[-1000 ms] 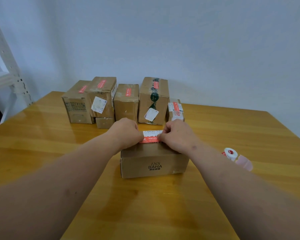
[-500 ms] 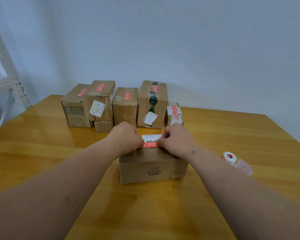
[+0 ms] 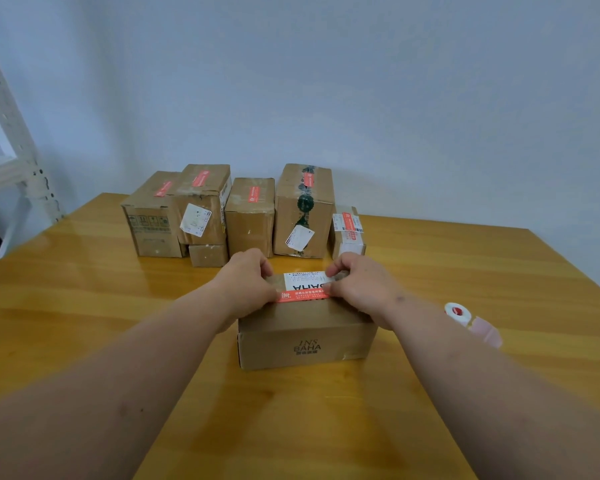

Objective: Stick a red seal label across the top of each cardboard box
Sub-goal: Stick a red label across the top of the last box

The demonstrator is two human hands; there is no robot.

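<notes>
A brown cardboard box (image 3: 305, 344) printed "INS BAHA" stands at the table's middle. A red seal label (image 3: 303, 294) stretches flat across its top, just in front of a white shipping label. My left hand (image 3: 246, 282) pinches the label's left end with curled fingers. My right hand (image 3: 361, 289) pinches the right end between thumb and fingers. Both hands rest on the box top and hide the label's ends.
Several cardboard boxes (image 3: 250, 216) with red seal labels on top stand in a row at the back by the wall. A white roll of red labels (image 3: 458, 311) lies on the wooden table (image 3: 84, 306) right of my forearm. A white metal shelf (image 3: 14, 150) stands at the far left.
The label, held slightly above the box top before, now lies flat across it. Both hands stayed at its ends, and the view shifted a little.
</notes>
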